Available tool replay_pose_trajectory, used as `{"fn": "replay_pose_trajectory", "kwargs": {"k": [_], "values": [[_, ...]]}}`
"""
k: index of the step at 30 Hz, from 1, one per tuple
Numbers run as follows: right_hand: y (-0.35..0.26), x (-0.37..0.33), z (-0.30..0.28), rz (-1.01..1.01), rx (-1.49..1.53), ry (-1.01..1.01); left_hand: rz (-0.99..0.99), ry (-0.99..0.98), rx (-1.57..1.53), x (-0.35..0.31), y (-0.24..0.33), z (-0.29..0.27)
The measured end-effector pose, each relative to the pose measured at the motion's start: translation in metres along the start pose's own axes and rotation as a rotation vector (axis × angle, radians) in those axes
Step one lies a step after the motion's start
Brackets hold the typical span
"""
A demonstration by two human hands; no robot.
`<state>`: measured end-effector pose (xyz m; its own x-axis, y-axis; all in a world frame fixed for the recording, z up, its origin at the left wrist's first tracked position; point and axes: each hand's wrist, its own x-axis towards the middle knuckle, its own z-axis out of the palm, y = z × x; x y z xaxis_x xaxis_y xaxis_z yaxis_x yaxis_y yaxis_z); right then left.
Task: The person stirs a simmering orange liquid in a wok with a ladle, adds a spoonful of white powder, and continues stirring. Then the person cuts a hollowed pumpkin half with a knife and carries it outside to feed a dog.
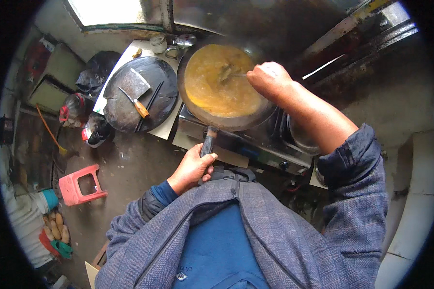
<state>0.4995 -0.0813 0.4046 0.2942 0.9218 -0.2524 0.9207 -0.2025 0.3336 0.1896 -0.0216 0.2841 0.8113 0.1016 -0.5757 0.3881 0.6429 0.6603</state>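
Observation:
A wok of cloudy yellow-brown liquid sits on the stove in front of me. My left hand is wrapped round its dark handle, close to my waist. Above the wok's right side my right hand is closed on a thin-handled utensil. The utensil's far end dips into the liquid, where a darker swirl shows, so its kind is hidden.
Left of the wok is a round dark chopping board with a cleaver and chopsticks. A glass jar and a metal cup stand behind it. A lidded pot is at right. A red stool stands on the floor.

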Motion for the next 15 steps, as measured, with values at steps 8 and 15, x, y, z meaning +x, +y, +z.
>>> {"fn": "replay_pose_trajectory", "kwargs": {"k": [8, 15], "values": [[0.019, -0.012, -0.054, -0.231, -0.243, -0.054, 0.011, -0.01, -0.014, 0.0, -0.002, -0.001], [0.052, -0.058, -0.111, -0.048, 0.051, -0.35, 0.023, -0.002, 0.016, -0.002, 0.0, 0.0]]}}
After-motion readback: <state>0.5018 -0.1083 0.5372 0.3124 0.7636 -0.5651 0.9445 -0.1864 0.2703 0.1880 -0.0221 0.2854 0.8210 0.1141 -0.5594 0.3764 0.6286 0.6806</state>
